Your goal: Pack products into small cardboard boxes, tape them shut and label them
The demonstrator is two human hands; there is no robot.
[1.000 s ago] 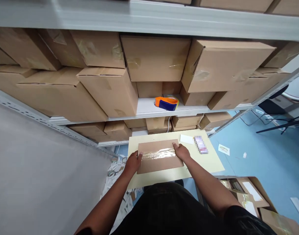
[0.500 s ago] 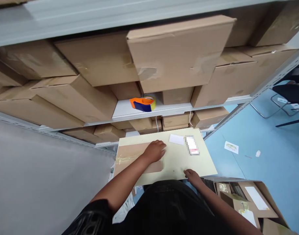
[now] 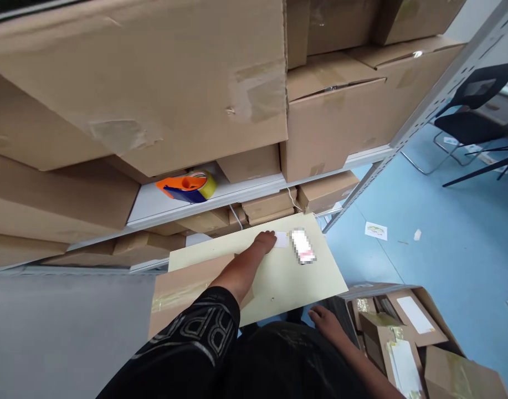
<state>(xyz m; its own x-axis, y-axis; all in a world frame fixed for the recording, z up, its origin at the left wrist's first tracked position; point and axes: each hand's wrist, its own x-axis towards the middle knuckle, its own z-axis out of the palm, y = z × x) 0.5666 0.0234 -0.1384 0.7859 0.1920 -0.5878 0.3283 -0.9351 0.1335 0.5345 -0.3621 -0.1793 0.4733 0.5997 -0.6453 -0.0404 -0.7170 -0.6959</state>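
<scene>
My left hand (image 3: 265, 241) reaches across the pale board (image 3: 278, 282) with its fingers over the left end of a white label (image 3: 282, 239). Its fingertips are too small to show whether they grip the label. To the right of the label lies a blurred-out phone-like item (image 3: 302, 245). A flat cardboard piece with clear tape (image 3: 183, 288) rests on the board's left part, partly under my left forearm. My right hand (image 3: 323, 320) hangs just off the board's near edge, its fingers slightly curled and touching no object.
Shelves packed with cardboard boxes (image 3: 154, 83) stand ahead. An orange and blue tape dispenser (image 3: 187, 186) sits on a shelf (image 3: 237, 191). At the lower right is a large carton of boxes (image 3: 434, 293). Black chairs (image 3: 473, 124) are on the right.
My left hand has moved off the cardboard, forward and right, onto the label. My right hand has drawn back from the board's edge. The view has shifted closer to the shelf.
</scene>
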